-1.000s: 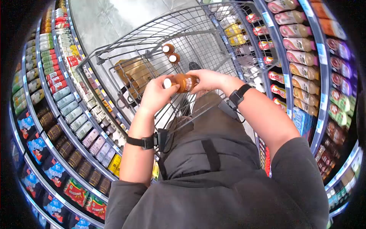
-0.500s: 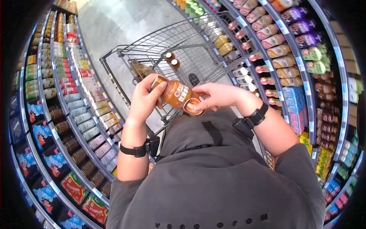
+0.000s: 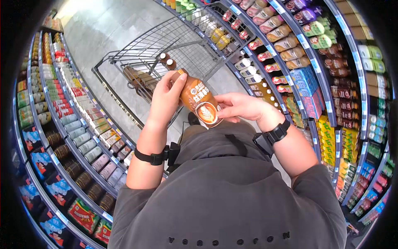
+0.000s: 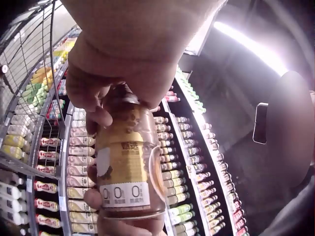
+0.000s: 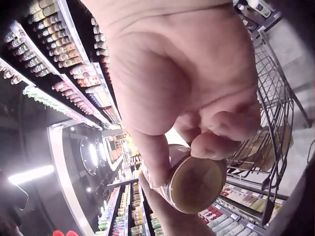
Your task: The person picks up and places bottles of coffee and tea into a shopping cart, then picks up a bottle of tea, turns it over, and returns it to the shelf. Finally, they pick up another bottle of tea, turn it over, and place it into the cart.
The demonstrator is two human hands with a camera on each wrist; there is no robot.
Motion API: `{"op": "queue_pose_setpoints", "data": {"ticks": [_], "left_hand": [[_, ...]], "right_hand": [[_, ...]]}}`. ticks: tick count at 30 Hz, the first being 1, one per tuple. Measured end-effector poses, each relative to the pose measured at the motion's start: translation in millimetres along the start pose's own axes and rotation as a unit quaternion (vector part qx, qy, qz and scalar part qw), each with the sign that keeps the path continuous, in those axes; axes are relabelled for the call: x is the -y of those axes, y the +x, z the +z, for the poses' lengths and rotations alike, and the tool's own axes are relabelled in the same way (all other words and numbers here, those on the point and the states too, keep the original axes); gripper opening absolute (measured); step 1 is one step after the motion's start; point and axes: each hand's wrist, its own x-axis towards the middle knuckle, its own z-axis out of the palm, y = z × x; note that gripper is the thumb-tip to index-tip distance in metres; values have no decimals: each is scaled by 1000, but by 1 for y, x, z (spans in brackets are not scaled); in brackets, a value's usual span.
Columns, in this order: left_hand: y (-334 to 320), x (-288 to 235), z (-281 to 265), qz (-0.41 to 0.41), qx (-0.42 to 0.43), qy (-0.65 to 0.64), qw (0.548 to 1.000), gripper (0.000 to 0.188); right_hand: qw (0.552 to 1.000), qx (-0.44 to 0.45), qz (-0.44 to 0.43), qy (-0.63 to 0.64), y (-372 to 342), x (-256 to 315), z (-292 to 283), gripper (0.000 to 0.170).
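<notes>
A brown bottled coffee drink (image 3: 197, 93) with white lettering and a latte-cup picture is held tilted in front of the body. My left hand (image 3: 165, 94) grips it round the neck, hiding most of the cap. At the bottom end, my right hand (image 3: 243, 107) holds the base between thumb and fingers. The left wrist view shows a gold panel with a white strip of zeros on the bottle (image 4: 123, 162). In the right wrist view the round base (image 5: 197, 186) faces the camera, with the thumb at one side and curled fingers at the other.
Beyond the hands stands a wire shopping cart with a dark handle (image 3: 118, 99). Two white-capped brown bottles (image 3: 170, 63) and a brown paper bag (image 3: 139, 79) are in it. Shelves of cans (image 3: 83, 143) line the left; shelves of bottles (image 3: 286, 43) line the right.
Both hands have brought the bottle closer to the body and turned it, so its printed front and cup picture now face up. The cart sits farther left in view.
</notes>
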Motion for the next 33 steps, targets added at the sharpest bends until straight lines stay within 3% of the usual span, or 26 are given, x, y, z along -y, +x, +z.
{"op": "queue_pose_setpoints", "data": {"ticks": [7, 9, 14, 17, 19, 21, 22, 25, 29, 33], "left_hand": [[12, -13, 50, -35, 105, 37, 993, 39], [18, -18, 72, -35, 205, 43, 977, 44], [29, -10, 149, -31, 306, 39, 951, 64], [37, -4, 195, -69, 328, 129, 933, 66], [40, 5, 228, -50, 337, 130, 931, 71], [43, 12, 260, 25, 338, 246, 908, 75], [43, 6, 278, -8, 351, 232, 907, 72], [52, 17, 327, 44, 366, 274, 888, 72], [51, 13, 397, 60, 387, 301, 870, 72], [51, 25, 462, 87, 407, 227, 881, 87]], "right_hand": [[989, -122, -78, -7, -39, -14, -5, 52], [982, -160, -97, -5, -60, -17, -8, 55], [954, -273, -123, -23, -113, -43, -32, 65], [934, -329, -134, -20, -148, -60, -49, 65], [926, -352, -137, -18, -168, -77, -65, 65], [915, -375, -145, -22, -190, -90, -83, 65], [915, -378, -140, -14, -201, -96, -90, 66], [908, -394, -142, -1, -238, -102, -107, 66], [884, -417, -210, -4, -286, -131, -142, 64], [855, -457, -243, -40, -338, -141, -164, 64]]}}
